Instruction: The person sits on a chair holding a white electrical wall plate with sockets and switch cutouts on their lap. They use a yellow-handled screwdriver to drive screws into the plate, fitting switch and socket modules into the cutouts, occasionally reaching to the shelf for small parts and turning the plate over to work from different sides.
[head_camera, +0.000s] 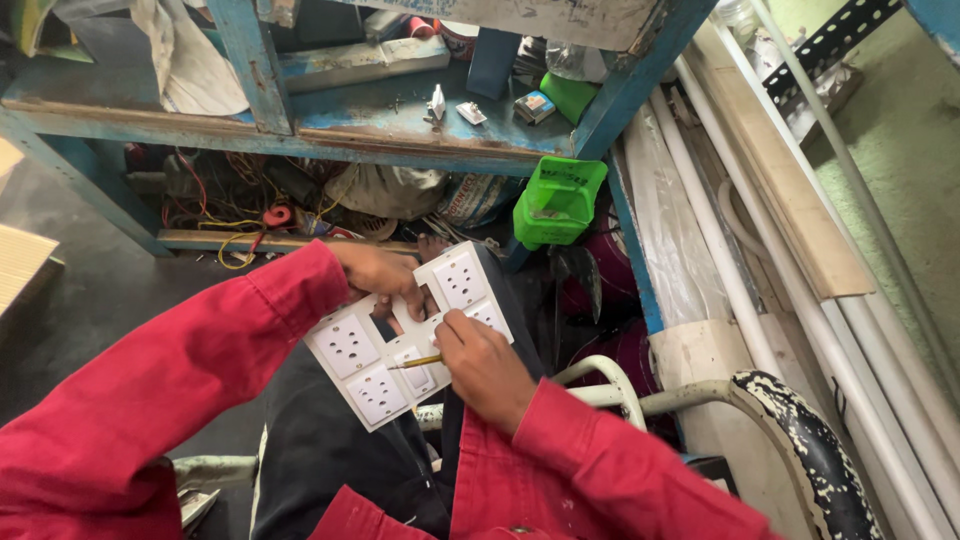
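Fingers of the right hand (485, 362) are clenched on a thin yellow-handled screwdriver (418, 361), its tip set against a socket module in the lower middle of the white plate (405, 335). Fingers of the left hand (383, 272) grasp the plate's upper edge, just above the tool, holding it tilted over the lap.

Progress, as judged: the plate carries socket modules in most positions, two left of the tool tip, one under it, two beyond it. One opening just below the left fingers stands vacant. The module under the tip appears to be the one in hand; whether it is being fixed or freed cannot be told. At least that module and the vacant opening remain.

Beyond the left fingers, under the blue bench (400, 150), a low space holds a tangle of red and yellow wires (235, 215) and cloth bundles. To the right of that, a green box (558, 200) leans at the bench leg, its contents not visible. Farther up, the bench shelf (180, 105) holds small white parts (438, 103), a small carton (536, 106), a green object and rags. Far right of the right fingers, white conduit pipes (800, 290) lie along the floor.
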